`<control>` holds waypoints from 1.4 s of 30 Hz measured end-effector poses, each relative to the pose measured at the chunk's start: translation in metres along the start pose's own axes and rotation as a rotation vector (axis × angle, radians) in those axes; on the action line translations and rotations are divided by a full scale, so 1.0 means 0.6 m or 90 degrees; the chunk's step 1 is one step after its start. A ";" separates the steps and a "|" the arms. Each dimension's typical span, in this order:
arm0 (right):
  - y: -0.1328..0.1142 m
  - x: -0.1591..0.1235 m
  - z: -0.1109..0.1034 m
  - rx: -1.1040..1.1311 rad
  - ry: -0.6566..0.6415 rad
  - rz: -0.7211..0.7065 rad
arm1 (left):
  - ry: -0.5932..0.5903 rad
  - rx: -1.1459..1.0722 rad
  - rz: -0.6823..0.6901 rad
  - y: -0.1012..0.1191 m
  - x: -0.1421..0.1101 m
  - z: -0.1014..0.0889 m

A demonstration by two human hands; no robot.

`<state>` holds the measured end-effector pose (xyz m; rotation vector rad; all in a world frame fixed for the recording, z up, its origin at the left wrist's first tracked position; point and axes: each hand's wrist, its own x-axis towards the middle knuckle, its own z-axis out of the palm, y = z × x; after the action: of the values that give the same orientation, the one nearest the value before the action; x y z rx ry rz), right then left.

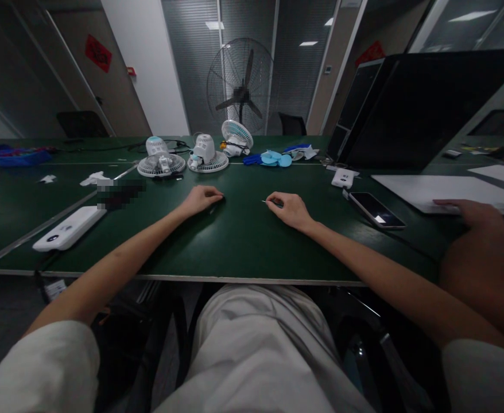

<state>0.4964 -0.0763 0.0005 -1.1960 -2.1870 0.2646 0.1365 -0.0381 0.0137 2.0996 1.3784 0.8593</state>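
Fingers (272, 205) of the right hand (293, 211) are pinched tight on a thin pale sliver (263, 201) over the bench (243, 252); those of the left hand (200, 199) curl inward, but whether they meet or grip anything I cannot tell. The sliver is already in hand — nothing visibly joins it to the left hand, well apart, and the light-blue fan blade (276, 159) beyond lies unheld.

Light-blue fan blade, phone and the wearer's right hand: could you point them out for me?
Light-blue fan blade (274, 159): head view, near its middle.
Phone (375, 207): head view, dark screen.
Right hand (290, 209): head view, back of the hand.
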 end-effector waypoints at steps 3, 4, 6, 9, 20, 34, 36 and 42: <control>-0.001 0.000 0.001 -0.018 0.008 0.001 | -0.047 0.104 0.183 0.048 -0.003 0.059; -0.001 0.000 0.001 -0.024 0.012 -0.001 | -0.055 0.126 0.225 0.058 -0.004 0.074; -0.004 -0.001 0.000 -0.027 0.005 -0.010 | -0.057 0.154 0.283 0.070 -0.006 0.095; -0.010 -0.003 -0.004 -0.018 -0.020 -0.037 | -0.060 0.186 0.330 0.072 -0.009 0.105; -0.010 -0.004 -0.001 -0.024 -0.038 -0.083 | -0.163 0.223 0.420 0.091 -0.017 0.106; -0.017 -0.006 -0.002 -0.016 -0.069 -0.115 | -0.123 0.078 0.381 0.086 -0.018 0.108; -0.017 -0.006 0.000 -0.011 -0.064 -0.124 | -0.131 0.068 0.379 0.087 -0.017 0.109; -0.019 -0.006 -0.003 0.001 -0.073 -0.134 | -0.136 0.040 0.376 0.086 -0.016 0.109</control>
<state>0.4912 -0.0857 0.0054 -0.9596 -2.3899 0.2510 0.2133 -0.0701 0.0022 2.6086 0.6845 0.7748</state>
